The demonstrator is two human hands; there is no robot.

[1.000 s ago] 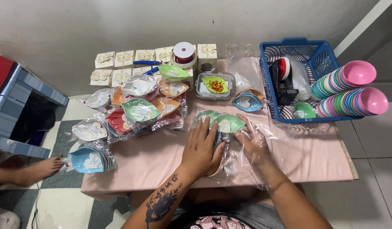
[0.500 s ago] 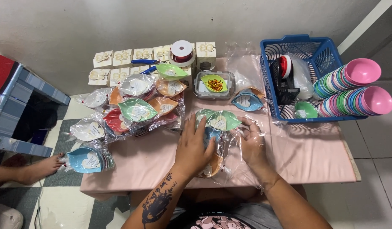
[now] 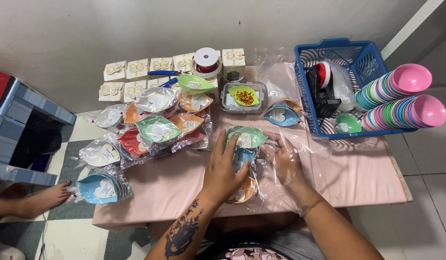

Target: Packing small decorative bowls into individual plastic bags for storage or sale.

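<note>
Left grip: left hand [image 3: 222, 171] lies flat, fingers spread, on a row of small leaf-shaped dishes [image 3: 244, 159], green, blue and orange, clamped on nothing.
Right grip: right hand [image 3: 286, 161] sits inside a clear plastic bag [image 3: 280, 188], fingers apart, touching the dishes' right side.
Dishes: near the middle of the pink-clothed counter [image 3: 358, 175], close to its front edge.
Left of them: pile of bagged leaf-shaped dishes [image 3: 158, 127].
Right: blue plastic basket [image 3: 343, 53], beside stacked coloured bowls [image 3: 401, 98].

Cream gift boxes [image 3: 136, 69] at table's back, cellophane-wrapped dishes [image 3: 158, 129] piled left – heart-shaped white labels.
</note>
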